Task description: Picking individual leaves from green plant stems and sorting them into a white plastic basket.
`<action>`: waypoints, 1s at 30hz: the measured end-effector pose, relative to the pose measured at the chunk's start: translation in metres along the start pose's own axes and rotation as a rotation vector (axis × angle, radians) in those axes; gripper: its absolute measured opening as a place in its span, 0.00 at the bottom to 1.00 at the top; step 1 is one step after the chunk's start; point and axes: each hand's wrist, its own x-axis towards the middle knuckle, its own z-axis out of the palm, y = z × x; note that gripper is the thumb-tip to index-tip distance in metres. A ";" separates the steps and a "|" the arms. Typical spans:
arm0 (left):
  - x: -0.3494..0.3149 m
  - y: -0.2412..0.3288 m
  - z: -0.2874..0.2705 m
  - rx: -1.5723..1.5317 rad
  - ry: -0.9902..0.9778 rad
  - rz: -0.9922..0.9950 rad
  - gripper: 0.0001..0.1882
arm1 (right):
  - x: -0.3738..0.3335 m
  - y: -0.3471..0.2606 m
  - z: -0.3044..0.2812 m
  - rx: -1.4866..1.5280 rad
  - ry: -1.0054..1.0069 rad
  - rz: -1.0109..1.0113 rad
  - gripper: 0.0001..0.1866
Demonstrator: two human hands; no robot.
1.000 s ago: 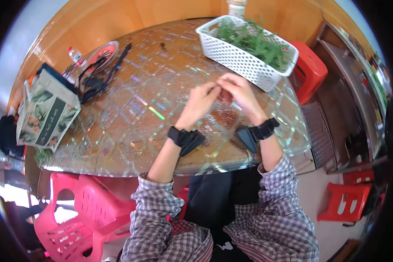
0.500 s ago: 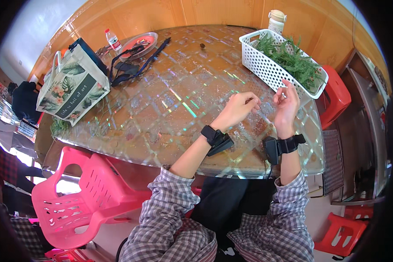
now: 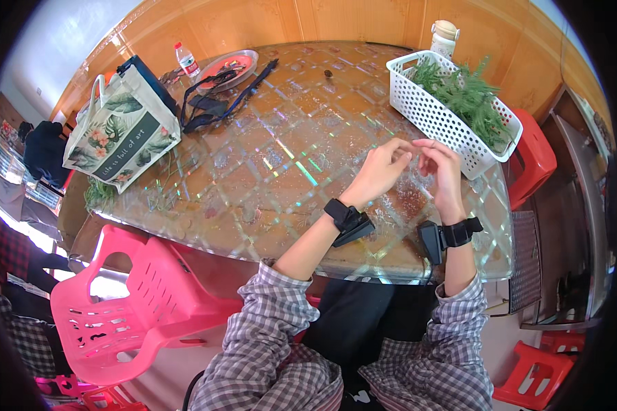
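Over the right part of the glass-topped table, my left hand (image 3: 379, 172) is closed, its thumb drawn in against curled fingers. My right hand (image 3: 445, 175) faces it with bent fingers, the fingertips meeting or nearly meeting those of the left. Whatever lies between the fingertips is too small or hidden to make out. Just beyond my right hand stands a white perforated plastic basket (image 3: 424, 109), heaped with feathery green sprigs (image 3: 465, 96). Both wrists wear black straps with a dark device.
A leaf-print tote bag (image 3: 122, 130) stands at the left, with loose green stems (image 3: 101, 194) beside it. Behind are a dark strap (image 3: 206, 108), a red tray (image 3: 250, 68), a small bottle (image 3: 186, 60) and a white jar (image 3: 444, 40). A pink chair (image 3: 144, 288) stands at the near left.
My right hand has swung left and its raised fingers have bent in toward the left hand. The left hand has stayed nearly in place. The whole view has shifted slightly.
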 end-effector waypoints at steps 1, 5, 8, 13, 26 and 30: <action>0.000 0.000 0.000 -0.019 0.033 -0.007 0.12 | 0.000 0.001 0.001 -0.030 -0.055 0.014 0.12; 0.001 -0.001 0.000 -0.037 0.112 -0.015 0.13 | -0.002 -0.002 0.006 -0.036 -0.096 0.022 0.13; 0.000 0.000 0.000 0.001 0.134 -0.002 0.14 | -0.003 -0.004 0.007 -0.045 -0.103 0.025 0.12; -0.002 0.000 -0.001 -0.013 0.174 -0.007 0.16 | 0.000 0.002 0.005 -0.071 -0.132 0.031 0.12; 0.006 -0.012 -0.006 0.235 0.070 0.222 0.16 | 0.004 0.016 0.009 -0.045 -0.172 -0.007 0.11; 0.005 -0.007 -0.004 0.130 0.092 0.233 0.13 | 0.004 0.016 0.007 -0.030 -0.160 -0.002 0.11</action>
